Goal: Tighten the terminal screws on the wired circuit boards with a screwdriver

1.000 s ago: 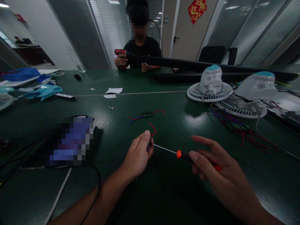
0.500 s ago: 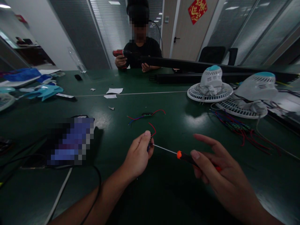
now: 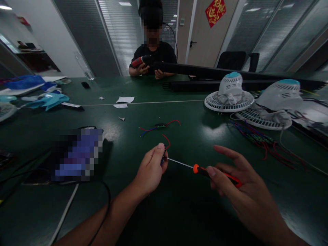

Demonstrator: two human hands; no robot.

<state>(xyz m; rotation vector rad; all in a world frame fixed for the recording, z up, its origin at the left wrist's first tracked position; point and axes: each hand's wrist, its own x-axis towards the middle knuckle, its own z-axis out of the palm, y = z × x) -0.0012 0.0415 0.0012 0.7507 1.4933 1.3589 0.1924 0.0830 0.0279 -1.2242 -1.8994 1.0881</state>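
Observation:
Pinched in my left hand is a small circuit board with a red wire curling up from its top; my fingers cover most of it. My right hand holds a screwdriver by its black and orange handle, thumb on top and index finger raised off it. The metal shaft points left, and its tip meets the board at my left fingertips. Exactly what the tip touches is too small to make out. Just beyond my left hand, a second circuit board with red and blue wires lies on the green table.
To the left lies a device with a blurred screen, with black cables beside my forearm. White fan-like units and a bundle of wired boards are at the right. Across the table, a person holds a red drill by long black bars.
The screwdriver handle has turned in my right hand, showing more orange, and my thumb has shifted slightly left. Opposite, the person's drill has moved right and tilted. My left hand stays put.

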